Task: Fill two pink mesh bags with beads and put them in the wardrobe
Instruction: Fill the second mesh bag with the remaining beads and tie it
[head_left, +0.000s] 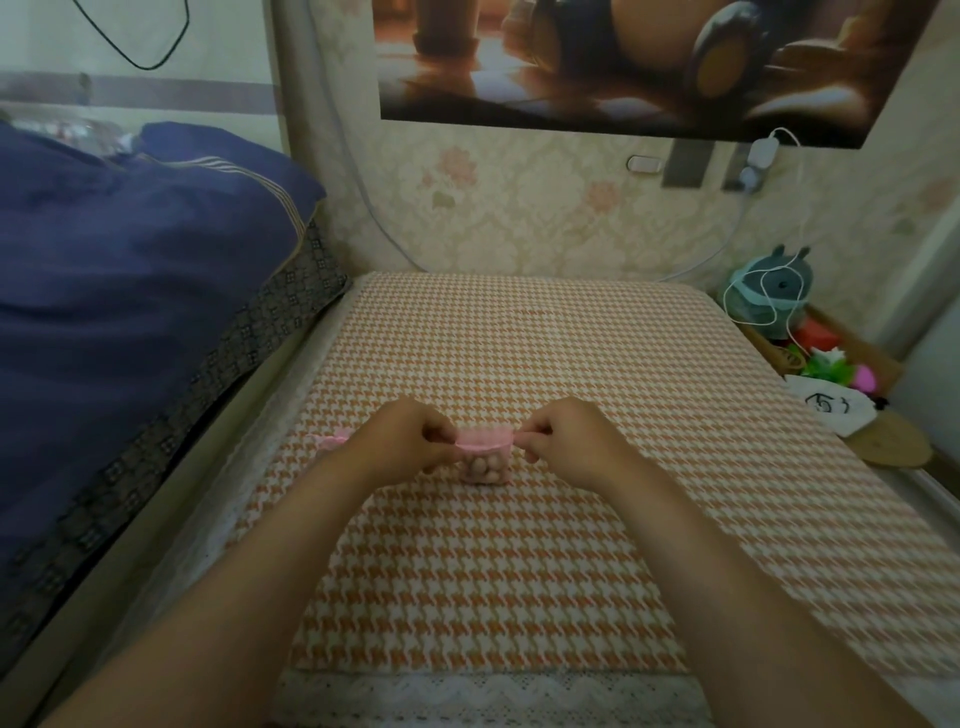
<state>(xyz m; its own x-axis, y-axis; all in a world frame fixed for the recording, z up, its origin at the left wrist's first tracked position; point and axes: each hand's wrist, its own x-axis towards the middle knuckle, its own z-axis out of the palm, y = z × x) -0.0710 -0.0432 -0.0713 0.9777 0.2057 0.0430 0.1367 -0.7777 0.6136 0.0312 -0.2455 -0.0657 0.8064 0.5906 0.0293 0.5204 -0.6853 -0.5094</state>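
Note:
A small pink mesh bag (484, 457) stands on the orange-and-white houndstooth tablecloth (519, 571), with pale round beads showing through its lower half. My left hand (402, 439) pinches the left end of the bag's gathered pink top. My right hand (561, 441) pinches the right end, so the top is stretched between both hands. A second pink mesh bag (328, 441) lies on the cloth just left of my left wrist, mostly hidden by the hand. No wardrobe is in view.
A bed with a dark blue quilt (130, 291) runs along the left of the table. At the right edge sit a white pouch (831, 405), a round wooden coaster (888, 447), colourful toys (826, 358) and a teal gadget with a white cable (769, 291). The wall lies behind.

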